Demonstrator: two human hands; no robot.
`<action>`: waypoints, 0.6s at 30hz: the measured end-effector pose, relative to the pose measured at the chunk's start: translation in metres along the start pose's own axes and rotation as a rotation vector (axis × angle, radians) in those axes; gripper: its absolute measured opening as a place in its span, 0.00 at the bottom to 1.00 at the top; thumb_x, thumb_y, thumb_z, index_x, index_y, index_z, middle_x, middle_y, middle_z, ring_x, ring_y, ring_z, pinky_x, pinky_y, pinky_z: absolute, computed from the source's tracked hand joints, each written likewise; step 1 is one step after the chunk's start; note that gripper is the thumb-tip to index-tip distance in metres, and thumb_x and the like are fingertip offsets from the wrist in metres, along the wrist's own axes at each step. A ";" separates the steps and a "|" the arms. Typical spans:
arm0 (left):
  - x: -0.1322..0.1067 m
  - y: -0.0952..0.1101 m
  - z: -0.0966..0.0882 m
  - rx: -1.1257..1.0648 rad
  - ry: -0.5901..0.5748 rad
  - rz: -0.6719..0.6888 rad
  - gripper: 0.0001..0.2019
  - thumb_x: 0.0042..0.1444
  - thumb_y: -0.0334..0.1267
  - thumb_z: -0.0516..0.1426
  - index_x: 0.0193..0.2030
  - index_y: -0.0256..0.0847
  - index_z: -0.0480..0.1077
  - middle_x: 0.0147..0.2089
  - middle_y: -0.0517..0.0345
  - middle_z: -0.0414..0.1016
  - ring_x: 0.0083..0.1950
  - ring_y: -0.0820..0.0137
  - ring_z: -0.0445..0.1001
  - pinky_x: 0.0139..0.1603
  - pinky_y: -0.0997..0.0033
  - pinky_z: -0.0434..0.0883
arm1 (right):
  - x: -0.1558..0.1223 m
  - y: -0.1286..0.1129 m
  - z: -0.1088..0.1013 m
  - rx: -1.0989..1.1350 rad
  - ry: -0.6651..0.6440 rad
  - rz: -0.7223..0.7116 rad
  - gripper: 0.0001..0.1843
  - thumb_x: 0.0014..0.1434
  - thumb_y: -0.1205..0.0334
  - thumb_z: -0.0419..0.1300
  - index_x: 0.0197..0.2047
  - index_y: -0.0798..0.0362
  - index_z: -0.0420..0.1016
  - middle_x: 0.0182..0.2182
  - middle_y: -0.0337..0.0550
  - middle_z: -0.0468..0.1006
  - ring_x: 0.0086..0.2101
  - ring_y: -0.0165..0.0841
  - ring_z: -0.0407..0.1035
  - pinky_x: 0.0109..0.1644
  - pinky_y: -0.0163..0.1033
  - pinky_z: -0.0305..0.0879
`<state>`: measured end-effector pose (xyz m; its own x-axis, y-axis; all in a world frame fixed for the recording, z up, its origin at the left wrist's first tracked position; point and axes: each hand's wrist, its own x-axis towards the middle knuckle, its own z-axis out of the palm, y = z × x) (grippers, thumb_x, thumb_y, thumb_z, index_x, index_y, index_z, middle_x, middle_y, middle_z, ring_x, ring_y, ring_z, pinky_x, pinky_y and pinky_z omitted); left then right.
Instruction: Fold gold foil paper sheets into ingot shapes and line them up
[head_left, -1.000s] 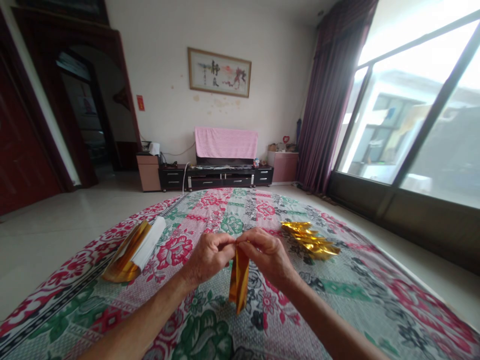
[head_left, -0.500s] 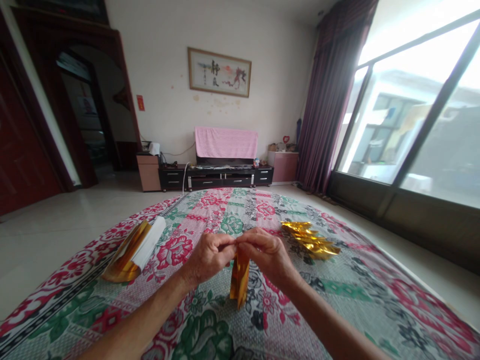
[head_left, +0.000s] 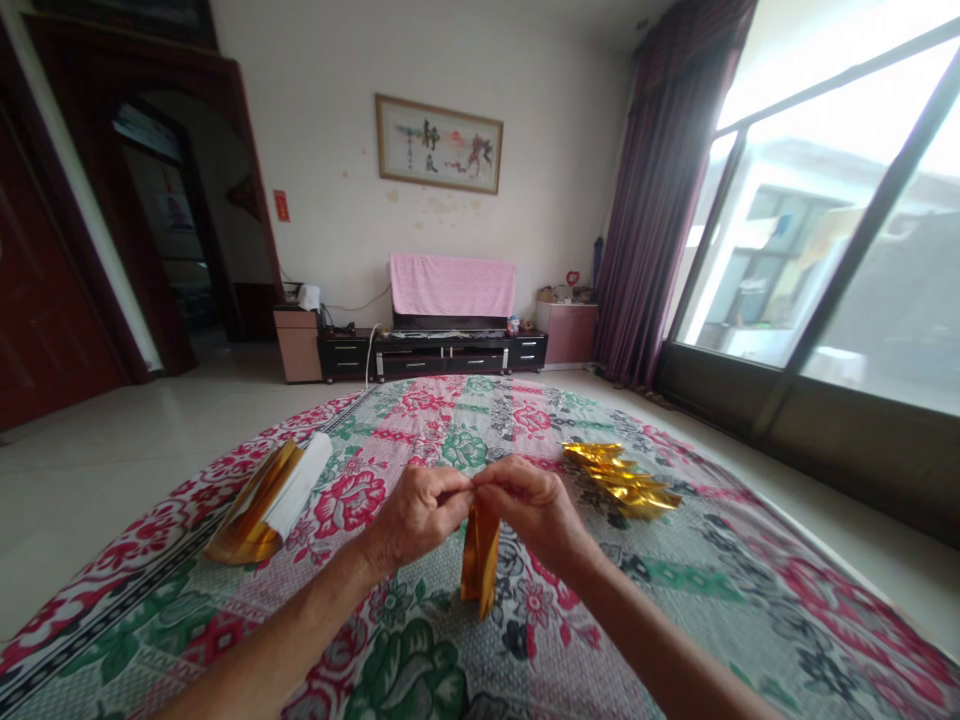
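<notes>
Both my hands meet above the middle of the patterned cloth. My left hand (head_left: 421, 512) and my right hand (head_left: 534, 505) pinch the top end of a folded piece of gold foil paper (head_left: 480, 562) between thumbs and fingertips. The paper hangs down from the pinch, with its folds showing as narrow upright panels. My fingertips hide its upper end. To the right lies a row of folded gold foil pieces (head_left: 621, 482), overlapping one another. On the left rests a curved stack of gold paper sheets (head_left: 259, 505) with a white sheet (head_left: 300, 488) along its side.
A flowered cloth (head_left: 420, 660) covers the round-edged surface under my hands. Beyond it stands a low black cabinet (head_left: 450, 360), with a pink cloth (head_left: 453, 285) over the object on top. A purple curtain (head_left: 645, 220) and large window are at right, a doorway at left.
The lower end of the hanging gold paper has shifted very slightly to the right. My hands keep their pinch in almost the same place.
</notes>
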<state>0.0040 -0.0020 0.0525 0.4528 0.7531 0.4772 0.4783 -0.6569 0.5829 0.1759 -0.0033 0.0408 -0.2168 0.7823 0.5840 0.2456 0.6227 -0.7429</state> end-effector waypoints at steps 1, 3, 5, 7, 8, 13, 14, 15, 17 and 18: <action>0.000 0.000 -0.001 0.000 -0.006 0.009 0.12 0.54 0.34 0.50 0.23 0.36 0.68 0.21 0.63 0.65 0.24 0.78 0.62 0.25 0.79 0.58 | 0.000 0.000 0.000 0.010 0.005 0.007 0.06 0.52 0.64 0.58 0.32 0.51 0.77 0.26 0.38 0.73 0.28 0.26 0.66 0.32 0.33 0.63; 0.000 0.001 -0.002 -0.006 -0.017 0.020 0.12 0.55 0.34 0.49 0.23 0.36 0.68 0.21 0.62 0.66 0.24 0.78 0.62 0.26 0.79 0.58 | 0.000 -0.001 0.001 0.035 0.011 0.031 0.06 0.51 0.64 0.58 0.32 0.51 0.76 0.26 0.37 0.73 0.28 0.26 0.66 0.31 0.33 0.63; 0.000 0.003 -0.004 -0.015 -0.033 0.022 0.13 0.55 0.35 0.49 0.23 0.36 0.69 0.22 0.62 0.66 0.24 0.77 0.62 0.26 0.78 0.59 | 0.000 -0.003 0.002 0.060 0.014 0.064 0.06 0.51 0.64 0.58 0.31 0.52 0.76 0.26 0.37 0.73 0.27 0.26 0.65 0.30 0.33 0.62; 0.000 0.004 -0.006 -0.026 -0.050 0.019 0.13 0.55 0.35 0.49 0.24 0.35 0.69 0.22 0.62 0.66 0.24 0.77 0.62 0.26 0.78 0.59 | 0.000 -0.004 0.003 0.086 0.016 0.094 0.06 0.51 0.64 0.58 0.31 0.52 0.76 0.26 0.37 0.72 0.27 0.26 0.64 0.30 0.33 0.62; 0.000 0.004 -0.007 -0.032 -0.058 0.018 0.12 0.55 0.35 0.50 0.24 0.35 0.70 0.22 0.62 0.66 0.24 0.77 0.62 0.25 0.78 0.59 | 0.000 -0.005 0.003 0.100 0.016 0.105 0.06 0.50 0.64 0.58 0.31 0.52 0.76 0.26 0.37 0.72 0.27 0.26 0.64 0.30 0.33 0.61; 0.000 0.006 -0.009 -0.045 -0.079 0.007 0.10 0.53 0.33 0.50 0.27 0.35 0.71 0.22 0.62 0.65 0.24 0.77 0.61 0.25 0.78 0.58 | 0.000 -0.003 0.006 0.184 0.010 0.143 0.05 0.50 0.62 0.59 0.30 0.52 0.74 0.24 0.37 0.72 0.26 0.25 0.63 0.29 0.33 0.61; -0.001 0.006 -0.009 -0.051 -0.081 0.006 0.10 0.53 0.32 0.50 0.27 0.35 0.71 0.22 0.62 0.65 0.24 0.77 0.60 0.25 0.78 0.57 | 0.000 -0.003 0.007 0.206 0.011 0.147 0.05 0.49 0.62 0.59 0.30 0.53 0.74 0.24 0.36 0.71 0.25 0.25 0.63 0.28 0.33 0.61; -0.001 0.006 -0.009 -0.059 -0.082 0.003 0.10 0.52 0.32 0.50 0.27 0.35 0.71 0.22 0.63 0.64 0.24 0.77 0.60 0.25 0.78 0.57 | 0.000 -0.003 0.007 0.229 0.012 0.152 0.05 0.49 0.62 0.60 0.30 0.53 0.73 0.23 0.36 0.71 0.25 0.24 0.63 0.28 0.32 0.61; -0.001 0.007 -0.009 -0.073 -0.080 -0.001 0.09 0.52 0.33 0.51 0.27 0.35 0.71 0.21 0.64 0.62 0.24 0.78 0.58 0.24 0.78 0.56 | 0.000 -0.003 0.008 0.274 0.007 0.167 0.05 0.49 0.62 0.60 0.30 0.53 0.73 0.23 0.36 0.71 0.24 0.24 0.63 0.28 0.32 0.61; -0.001 0.006 -0.009 -0.078 -0.079 -0.003 0.09 0.52 0.34 0.51 0.27 0.35 0.71 0.21 0.64 0.61 0.23 0.78 0.57 0.23 0.78 0.55 | 0.000 -0.003 0.008 0.290 0.000 0.176 0.05 0.49 0.61 0.60 0.30 0.53 0.73 0.23 0.36 0.71 0.24 0.24 0.63 0.28 0.32 0.62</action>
<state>-0.0002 -0.0068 0.0616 0.5107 0.7481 0.4238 0.4209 -0.6473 0.6355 0.1676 -0.0057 0.0403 -0.1949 0.8771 0.4389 0.0001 0.4476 -0.8943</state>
